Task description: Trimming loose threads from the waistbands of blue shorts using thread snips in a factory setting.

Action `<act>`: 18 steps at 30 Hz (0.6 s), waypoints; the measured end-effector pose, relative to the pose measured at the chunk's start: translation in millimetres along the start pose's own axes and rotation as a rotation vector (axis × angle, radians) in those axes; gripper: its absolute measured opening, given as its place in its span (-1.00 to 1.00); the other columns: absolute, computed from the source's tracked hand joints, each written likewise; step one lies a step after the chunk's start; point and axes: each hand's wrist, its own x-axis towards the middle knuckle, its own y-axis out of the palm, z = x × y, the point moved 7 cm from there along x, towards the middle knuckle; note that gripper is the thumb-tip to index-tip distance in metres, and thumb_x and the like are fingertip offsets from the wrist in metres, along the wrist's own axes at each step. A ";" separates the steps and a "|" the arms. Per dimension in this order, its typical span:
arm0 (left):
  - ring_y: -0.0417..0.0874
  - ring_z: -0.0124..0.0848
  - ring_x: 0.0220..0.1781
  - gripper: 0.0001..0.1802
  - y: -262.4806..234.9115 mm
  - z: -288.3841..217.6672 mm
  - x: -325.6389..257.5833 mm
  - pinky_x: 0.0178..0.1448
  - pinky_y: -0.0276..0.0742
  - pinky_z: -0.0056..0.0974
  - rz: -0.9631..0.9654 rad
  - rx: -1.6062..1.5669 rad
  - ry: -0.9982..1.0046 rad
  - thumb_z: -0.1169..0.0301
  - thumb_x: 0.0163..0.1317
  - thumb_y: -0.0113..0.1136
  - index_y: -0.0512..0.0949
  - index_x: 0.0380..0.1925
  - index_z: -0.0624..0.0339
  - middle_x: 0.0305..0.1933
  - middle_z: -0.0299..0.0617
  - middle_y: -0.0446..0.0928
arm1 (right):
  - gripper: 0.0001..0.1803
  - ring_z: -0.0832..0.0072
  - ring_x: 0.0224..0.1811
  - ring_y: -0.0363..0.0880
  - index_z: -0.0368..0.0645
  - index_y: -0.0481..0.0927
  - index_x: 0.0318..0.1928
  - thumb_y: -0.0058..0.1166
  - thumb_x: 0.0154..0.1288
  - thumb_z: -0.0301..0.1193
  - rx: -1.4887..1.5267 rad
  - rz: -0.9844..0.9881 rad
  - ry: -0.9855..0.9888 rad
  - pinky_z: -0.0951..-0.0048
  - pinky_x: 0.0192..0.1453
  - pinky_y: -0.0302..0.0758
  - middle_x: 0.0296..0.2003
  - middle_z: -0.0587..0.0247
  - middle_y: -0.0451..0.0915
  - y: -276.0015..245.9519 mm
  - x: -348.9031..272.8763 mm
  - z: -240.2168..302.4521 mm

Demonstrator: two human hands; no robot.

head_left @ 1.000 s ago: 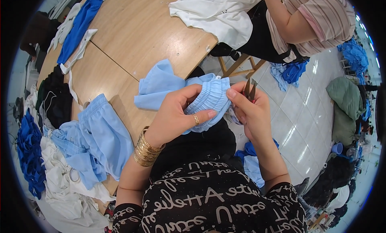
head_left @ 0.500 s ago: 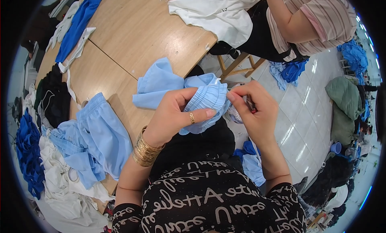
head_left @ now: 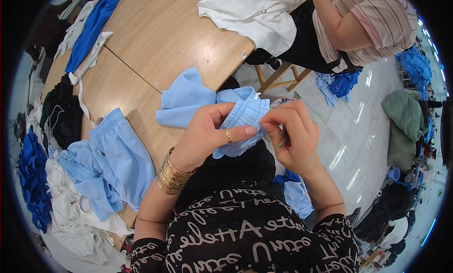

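Observation:
A pair of light blue shorts (head_left: 245, 115) with a gathered elastic waistband is in my left hand (head_left: 205, 136), its thumb pressed over the band. From the band the cloth runs back onto the table edge. My right hand (head_left: 295, 136) is closed at the right edge of the waistband, thumb and forefinger pinched together. A small greyish thing shows inside its curled fingers, too covered to name. Whether a thread lies in the pinch cannot be made out. At left, a second light blue pair of shorts (head_left: 120, 153) lies at the table's edge.
The wooden table (head_left: 155, 37) stretches ahead, with white cloth (head_left: 250, 18) at its far right. Beside it sits a co-worker in a striped shirt (head_left: 368, 18). Blue garments (head_left: 33, 178) and white ones (head_left: 71, 211) are heaped at left. Blue cloth (head_left: 297, 195) lies low by my right forearm.
My right hand has shifted slightly left and its wrist has turned, with the fingertips nearer the waistband. The left hand has moved slightly right with the shorts in it.

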 end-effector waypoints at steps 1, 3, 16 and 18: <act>0.50 -0.66 -0.34 -0.69 0.3 -0.7 0.3 -0.26 0.44 -0.53 0.001 0.000 0.001 0.43 0.03 0.29 0.54 -0.21 0.33 -0.33 -0.31 0.57 | -0.90 0.56 -0.53 0.38 -0.21 0.49 -0.37 0.08 0.08 -0.63 0.064 -0.013 0.063 0.65 -0.53 0.27 -0.43 0.27 0.42 -0.5 -0.2 -5.2; 0.51 -0.65 -0.35 -0.68 1.3 -1.3 0.1 -0.24 0.44 -0.51 0.005 0.011 -0.005 0.43 0.02 0.30 0.54 -0.20 0.33 -0.33 -0.31 0.57 | -0.90 0.52 -0.50 0.35 -0.21 0.43 -0.34 0.02 0.13 -0.63 0.185 -0.059 0.163 0.63 -0.49 0.28 -0.40 0.27 0.37 -3.8 -3.2 -17.4; 0.49 -0.55 -0.08 -0.64 -6.7 -4.0 4.5 0.05 0.37 -0.43 0.035 0.072 0.070 0.42 0.20 0.08 0.42 -0.01 0.34 -0.10 -0.23 0.51 | -0.83 0.81 -0.55 0.26 -0.25 0.53 -0.40 0.18 0.11 -0.40 0.544 0.251 0.767 0.72 -0.50 0.18 -0.61 0.48 0.43 24.6 -25.2 -42.1; 0.48 -0.55 -0.07 -0.60 -6.0 -6.9 4.1 0.05 0.37 -0.42 0.026 0.075 0.082 0.40 0.19 0.11 0.39 0.01 0.34 -0.07 -0.23 0.50 | -0.84 0.82 -0.53 0.28 -0.26 0.53 -0.39 0.17 0.13 -0.42 0.697 0.137 0.779 0.75 -0.48 0.17 -0.56 0.49 0.44 24.1 -29.0 -46.9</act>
